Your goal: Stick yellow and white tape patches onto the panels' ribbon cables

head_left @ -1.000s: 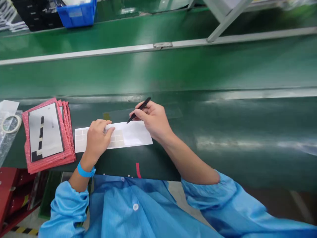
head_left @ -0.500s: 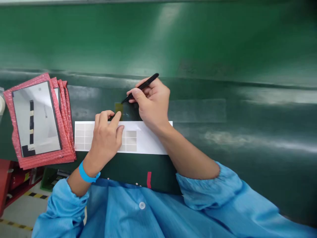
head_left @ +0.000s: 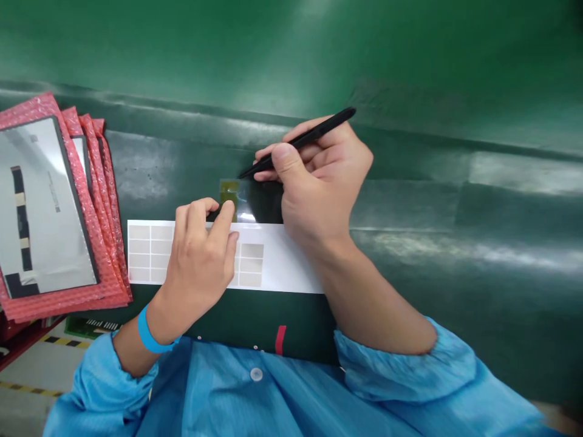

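Observation:
My right hand [head_left: 325, 176] is closed around a slim black pen-shaped tool [head_left: 314, 135]. The tool's pointed tip lies at the upper right corner of a small yellow-green film piece [head_left: 229, 188] with a clear margin. My left hand [head_left: 200, 255], fingers bent and slightly apart, rests its index fingertip on the film's lower part. Something dark shows between its fingers, too hidden to name. Beneath both hands lies a white sheet [head_left: 291, 258] with rows of pale grey rectangular labels [head_left: 139, 261] on its left part; the left hand covers some of them.
At the left, flat display panels [head_left: 54, 206] lie stacked with pink bubble-wrap bags [head_left: 112, 243]. The worktop has a dark green mat [head_left: 410, 291]. Near the front edge is a short red tape strip [head_left: 280, 340]. A green crate [head_left: 86, 326] stands below on the floor.
The view has shifted and come closer. The tool tip has moved from the film's top edge to just beside its upper right corner. The left fingertip stays on the film.

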The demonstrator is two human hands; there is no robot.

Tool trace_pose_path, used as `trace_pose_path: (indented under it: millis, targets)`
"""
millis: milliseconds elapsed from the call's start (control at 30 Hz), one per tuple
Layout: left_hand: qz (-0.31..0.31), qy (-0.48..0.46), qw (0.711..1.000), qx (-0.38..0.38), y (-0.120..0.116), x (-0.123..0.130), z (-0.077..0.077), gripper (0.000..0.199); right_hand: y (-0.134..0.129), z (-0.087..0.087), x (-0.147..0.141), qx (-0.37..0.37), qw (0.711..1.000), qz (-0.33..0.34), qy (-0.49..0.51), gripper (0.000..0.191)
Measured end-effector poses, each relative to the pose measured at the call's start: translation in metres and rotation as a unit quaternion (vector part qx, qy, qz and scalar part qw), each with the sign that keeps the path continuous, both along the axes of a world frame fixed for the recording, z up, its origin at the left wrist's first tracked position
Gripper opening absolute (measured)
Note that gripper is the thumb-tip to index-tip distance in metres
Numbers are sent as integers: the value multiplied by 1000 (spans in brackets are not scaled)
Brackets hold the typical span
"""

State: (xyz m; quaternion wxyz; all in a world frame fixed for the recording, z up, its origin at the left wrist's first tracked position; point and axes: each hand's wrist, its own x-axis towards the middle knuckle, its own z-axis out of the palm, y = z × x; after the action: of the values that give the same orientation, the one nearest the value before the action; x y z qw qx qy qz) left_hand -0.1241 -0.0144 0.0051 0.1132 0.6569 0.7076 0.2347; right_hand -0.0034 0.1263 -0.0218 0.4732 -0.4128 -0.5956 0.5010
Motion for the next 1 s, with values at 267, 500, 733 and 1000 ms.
trace_pose_path:
  millis: [267,500,733,1000]
  targets:
    - [-1,1,1000,-2,0,1,-1,37,-1,1,1,-6,1000,19,-3,18]
    - [0,1,1000,-9,0,1,-1,37,2,0,1,-17,999,35,-10,18]
    - [1,11,1000,-4,0,2,-1,37,4,-1,1,-18,999,47,-11,18]
    - [-1,8,1000,-6,0,2,-1,38,4,0,-1,-17,999,45,-11,20]
